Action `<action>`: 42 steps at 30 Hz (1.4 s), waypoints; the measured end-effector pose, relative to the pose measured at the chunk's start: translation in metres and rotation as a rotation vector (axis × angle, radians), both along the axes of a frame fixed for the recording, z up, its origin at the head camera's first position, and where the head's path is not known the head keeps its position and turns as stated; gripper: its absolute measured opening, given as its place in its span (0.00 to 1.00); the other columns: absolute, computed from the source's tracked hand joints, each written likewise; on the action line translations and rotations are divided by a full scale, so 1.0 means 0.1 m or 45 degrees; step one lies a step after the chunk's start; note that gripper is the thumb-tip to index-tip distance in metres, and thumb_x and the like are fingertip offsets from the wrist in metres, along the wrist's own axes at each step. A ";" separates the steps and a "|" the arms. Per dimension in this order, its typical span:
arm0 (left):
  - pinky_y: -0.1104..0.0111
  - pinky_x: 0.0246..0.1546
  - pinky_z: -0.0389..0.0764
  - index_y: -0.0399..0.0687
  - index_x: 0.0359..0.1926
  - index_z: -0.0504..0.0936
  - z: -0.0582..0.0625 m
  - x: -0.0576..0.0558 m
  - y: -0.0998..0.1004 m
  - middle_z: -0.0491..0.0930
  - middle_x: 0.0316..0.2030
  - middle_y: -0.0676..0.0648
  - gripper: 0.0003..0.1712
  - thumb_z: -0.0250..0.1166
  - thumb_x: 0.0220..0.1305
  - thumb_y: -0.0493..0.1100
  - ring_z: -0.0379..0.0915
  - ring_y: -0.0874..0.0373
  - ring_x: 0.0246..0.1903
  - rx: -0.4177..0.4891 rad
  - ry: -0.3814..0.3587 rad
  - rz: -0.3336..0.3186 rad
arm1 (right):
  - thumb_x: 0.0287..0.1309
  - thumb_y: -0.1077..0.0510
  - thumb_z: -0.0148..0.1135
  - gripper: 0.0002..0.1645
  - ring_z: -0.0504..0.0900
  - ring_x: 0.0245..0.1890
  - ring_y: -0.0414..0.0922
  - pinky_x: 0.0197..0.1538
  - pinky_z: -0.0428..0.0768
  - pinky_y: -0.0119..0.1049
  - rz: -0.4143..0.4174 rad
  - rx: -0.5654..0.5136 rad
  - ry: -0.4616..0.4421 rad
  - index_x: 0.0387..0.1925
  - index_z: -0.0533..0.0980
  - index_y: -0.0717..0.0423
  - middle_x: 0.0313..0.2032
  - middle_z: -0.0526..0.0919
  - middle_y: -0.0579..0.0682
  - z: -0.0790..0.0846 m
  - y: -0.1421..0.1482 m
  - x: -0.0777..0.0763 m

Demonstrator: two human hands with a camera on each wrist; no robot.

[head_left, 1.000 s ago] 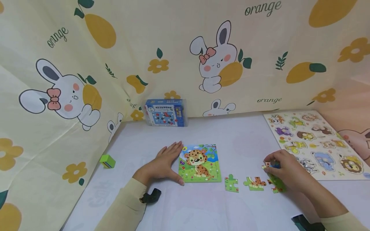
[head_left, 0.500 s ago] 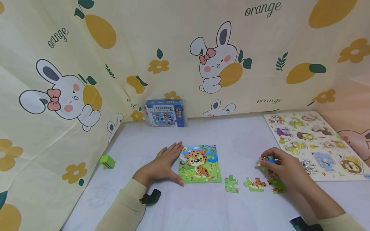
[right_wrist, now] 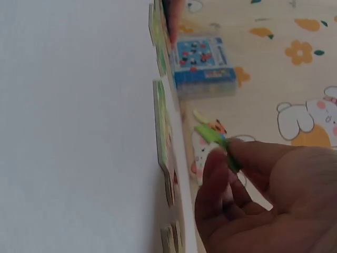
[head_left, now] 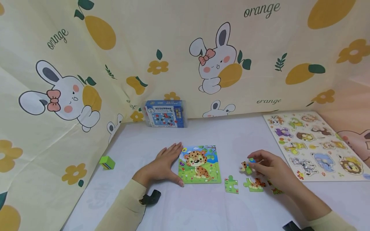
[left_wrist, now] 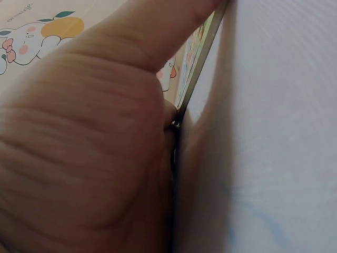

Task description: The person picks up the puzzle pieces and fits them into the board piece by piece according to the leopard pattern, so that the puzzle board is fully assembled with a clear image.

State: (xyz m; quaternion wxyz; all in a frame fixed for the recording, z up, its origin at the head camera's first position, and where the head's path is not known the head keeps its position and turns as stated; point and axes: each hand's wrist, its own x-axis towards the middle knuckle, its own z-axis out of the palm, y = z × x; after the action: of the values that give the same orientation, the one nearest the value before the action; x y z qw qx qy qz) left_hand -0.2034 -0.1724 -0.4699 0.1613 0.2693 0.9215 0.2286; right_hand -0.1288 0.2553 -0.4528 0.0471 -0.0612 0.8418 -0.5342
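In the head view, my left hand (head_left: 162, 168) lies at the left side of a square leopard jigsaw board (head_left: 199, 164), fingers and thumb spread straight along its edge. My right hand (head_left: 278, 171) pinches a small jigsaw piece (head_left: 246, 167) with green, blue and spotted print, held above the table to the right of the board. The right wrist view shows this piece between thumb and fingertips, seen nearly edge-on. Below it lie a green piece (head_left: 231, 185), a spotted piece (head_left: 255, 185) and another piece (head_left: 276, 191), partly hidden by the right hand.
A large animal peg board (head_left: 315, 144) lies at the back right. Against the bunny-print backdrop stands a blue box (head_left: 165, 114) in clear wrapping. A small green block (head_left: 107, 162) sits at the left of the white table (head_left: 199, 208).
My right hand has moved left, carrying the jigsaw piece away from the rightmost loose pieces toward the leopard board. The left hand stays where it was.
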 end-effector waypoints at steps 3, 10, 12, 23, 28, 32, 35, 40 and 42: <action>0.50 0.81 0.29 0.47 0.89 0.46 0.00 0.00 0.00 0.38 0.88 0.52 0.88 0.87 0.38 0.75 0.27 0.54 0.85 -0.002 -0.001 -0.002 | 0.76 0.64 0.67 0.21 0.85 0.34 0.48 0.33 0.86 0.37 0.035 -0.098 -0.026 0.66 0.77 0.63 0.44 0.76 0.59 -0.01 -0.05 -0.01; 0.50 0.81 0.28 0.46 0.89 0.47 0.01 0.00 0.00 0.39 0.87 0.52 0.88 0.87 0.39 0.74 0.27 0.53 0.85 0.004 0.001 -0.017 | 0.73 0.67 0.68 0.22 0.84 0.35 0.49 0.35 0.86 0.36 0.070 -0.174 -0.062 0.64 0.77 0.65 0.43 0.74 0.60 -0.02 -0.24 -0.05; 0.50 0.81 0.28 0.46 0.89 0.46 0.01 0.00 0.00 0.39 0.87 0.52 0.88 0.87 0.39 0.74 0.27 0.53 0.85 0.002 0.003 -0.019 | 0.72 0.67 0.69 0.23 0.84 0.35 0.50 0.36 0.86 0.36 0.073 -0.184 -0.084 0.65 0.77 0.65 0.44 0.74 0.60 -0.01 -0.32 -0.07; 0.53 0.81 0.29 0.49 0.89 0.45 -0.01 -0.01 0.00 0.36 0.87 0.54 0.89 0.86 0.38 0.76 0.25 0.57 0.85 -0.025 -0.009 -0.011 | 0.71 0.68 0.71 0.30 0.86 0.41 0.51 0.44 0.90 0.38 0.104 -0.265 -0.172 0.70 0.73 0.69 0.47 0.78 0.60 -0.05 -0.70 -0.16; 0.52 0.81 0.29 0.48 0.89 0.46 0.01 0.00 -0.01 0.37 0.87 0.53 0.88 0.87 0.38 0.75 0.26 0.56 0.85 -0.017 0.001 -0.008 | 0.69 0.64 0.74 0.31 0.85 0.40 0.51 0.41 0.88 0.36 0.086 -0.208 -0.175 0.69 0.76 0.66 0.45 0.80 0.57 -0.06 -0.85 -0.21; 0.50 0.81 0.29 0.47 0.89 0.47 0.01 0.01 -0.01 0.39 0.87 0.52 0.88 0.87 0.38 0.75 0.27 0.54 0.85 -0.003 0.017 -0.011 | 0.69 0.67 0.73 0.29 0.86 0.40 0.51 0.43 0.90 0.37 0.106 -0.250 -0.181 0.68 0.76 0.68 0.43 0.80 0.58 -0.05 -0.97 -0.25; 0.51 0.81 0.29 0.48 0.89 0.46 0.01 0.01 -0.01 0.38 0.87 0.54 0.88 0.87 0.38 0.75 0.26 0.55 0.85 -0.013 0.016 -0.006 | 0.70 0.68 0.72 0.28 0.86 0.38 0.52 0.43 0.90 0.37 0.116 -0.246 -0.169 0.67 0.76 0.70 0.41 0.79 0.58 -0.06 -1.04 -0.28; 0.50 0.82 0.30 0.48 0.89 0.46 0.00 0.00 -0.01 0.37 0.87 0.53 0.88 0.87 0.38 0.76 0.27 0.54 0.85 -0.017 0.018 -0.008 | 0.70 0.67 0.72 0.26 0.87 0.36 0.50 0.41 0.89 0.36 0.102 -0.182 -0.150 0.66 0.77 0.69 0.39 0.80 0.56 -0.09 -1.13 -0.31; 0.49 0.82 0.30 0.48 0.89 0.45 0.00 0.00 -0.01 0.37 0.87 0.53 0.88 0.86 0.38 0.76 0.26 0.54 0.85 -0.018 0.021 -0.013 | 0.70 0.67 0.72 0.26 0.87 0.36 0.49 0.40 0.89 0.36 0.100 -0.153 -0.145 0.66 0.77 0.68 0.39 0.80 0.55 -0.09 -1.14 -0.31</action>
State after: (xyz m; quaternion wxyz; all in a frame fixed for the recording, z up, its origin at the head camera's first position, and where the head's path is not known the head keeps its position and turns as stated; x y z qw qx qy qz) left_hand -0.2034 -0.1734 -0.4704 0.1567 0.2748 0.9230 0.2192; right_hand -0.1602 0.1411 -0.4622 0.1120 -0.0664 0.8012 -0.5840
